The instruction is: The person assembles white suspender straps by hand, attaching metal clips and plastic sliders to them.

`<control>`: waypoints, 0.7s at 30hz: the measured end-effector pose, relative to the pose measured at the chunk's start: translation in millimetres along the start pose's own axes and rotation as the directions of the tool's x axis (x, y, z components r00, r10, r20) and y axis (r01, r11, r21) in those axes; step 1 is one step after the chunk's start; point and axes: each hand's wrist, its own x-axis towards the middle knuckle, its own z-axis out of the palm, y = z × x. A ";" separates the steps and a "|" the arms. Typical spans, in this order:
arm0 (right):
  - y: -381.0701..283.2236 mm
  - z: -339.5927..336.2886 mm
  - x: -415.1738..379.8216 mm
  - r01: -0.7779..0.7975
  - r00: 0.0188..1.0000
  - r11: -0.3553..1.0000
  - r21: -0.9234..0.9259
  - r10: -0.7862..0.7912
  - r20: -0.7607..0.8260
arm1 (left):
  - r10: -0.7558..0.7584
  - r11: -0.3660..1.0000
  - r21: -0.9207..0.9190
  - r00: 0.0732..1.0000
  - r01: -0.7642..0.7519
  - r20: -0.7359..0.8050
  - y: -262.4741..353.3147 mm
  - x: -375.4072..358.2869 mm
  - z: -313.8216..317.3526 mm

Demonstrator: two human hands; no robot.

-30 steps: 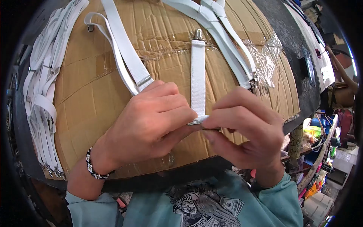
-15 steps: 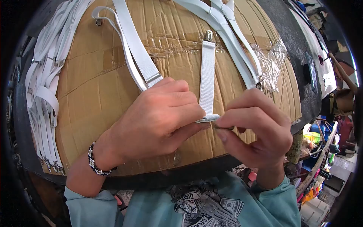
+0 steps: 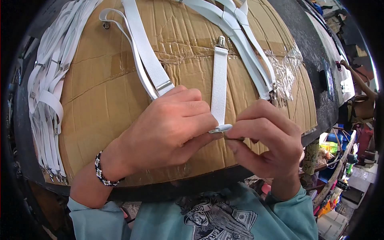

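My left hand [image 3: 172,126] is closed in a pinch on the folded lower end of a white suspender strap [image 3: 219,86]. That strap runs up the cardboard, with a metal clip [image 3: 221,42] at its far end. Close beside the fold, my right hand [image 3: 268,138] is closed, thumb and forefinger pinching a small dark thing that I cannot make out. Another white suspender strap [image 3: 146,52] with a metal slide adjuster [image 3: 164,85] passes behind my left knuckles. Further right lie white suspenders [image 3: 244,44], their lower clip [image 3: 273,91] just beyond my right hand.
A flattened cardboard sheet [image 3: 100,120] with clear tape covers the dark table [image 3: 320,92]. Many white straps hang in a bundle [image 3: 50,92] along the left side. A dark phone-like object [image 3: 328,78] lies at right, above a cluttered shelf [image 3: 340,168].
My right hand has shifted slightly left, its fingertips a little lower against the folded strap end. My left hand keeps its pinch. The whole view has moved slightly.
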 end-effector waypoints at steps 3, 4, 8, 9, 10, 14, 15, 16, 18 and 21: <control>2.7 8.2 1.3 0.022 0.999 1.000 0.012 -0.022 -0.032 | 0.005 1.000 0.005 1.000 -0.005 0.010 -1.2 0.4 -1.0; 4.1 4.3 -1.2 -0.009 1.000 1.000 0.019 0.009 -0.011 | 0.003 1.000 0.007 1.000 -0.003 0.015 -1.5 -0.5 -1.8; 8.9 -5.7 -7.4 -0.052 0.998 0.999 -0.007 0.052 0.045 | 0.002 1.000 0.004 0.999 -0.003 0.034 0.4 1.5 -1.5; 9.2 -8.7 -8.5 -0.066 0.996 0.998 -0.020 0.067 0.056 | -0.002 1.000 0.008 0.999 0.002 0.053 0.3 -0.2 -3.7; 7.9 -11.3 -8.1 -0.093 0.993 0.995 -0.030 0.095 0.067 | -0.011 1.000 0.015 0.997 0.010 0.072 0.4 -0.8 -4.9; -1.7 -3.0 -3.3 -0.078 0.997 0.994 0.077 0.078 -0.008 | -0.011 1.000 0.017 0.999 0.010 0.044 2.7 0.9 -4.2; -1.1 0.9 -2.7 -0.063 0.998 0.995 0.077 0.064 -0.014 | -0.006 1.000 0.021 0.999 0.006 0.036 2.5 1.0 -3.5; 1.1 4.9 -1.8 -0.046 0.999 0.996 0.076 0.048 -0.019 | 0.000 1.000 0.027 1.000 -0.001 0.026 1.9 1.4 -3.4; 3.3 7.6 -2.3 -0.042 0.999 0.996 0.074 0.043 -0.021 | -0.007 1.000 0.029 0.999 0.006 0.038 2.2 1.2 -4.3; 6.8 -2.1 -7.9 -0.067 0.998 0.996 0.051 0.066 0.017 | -0.004 1.000 0.030 0.999 0.003 0.052 2.7 2.2 -2.7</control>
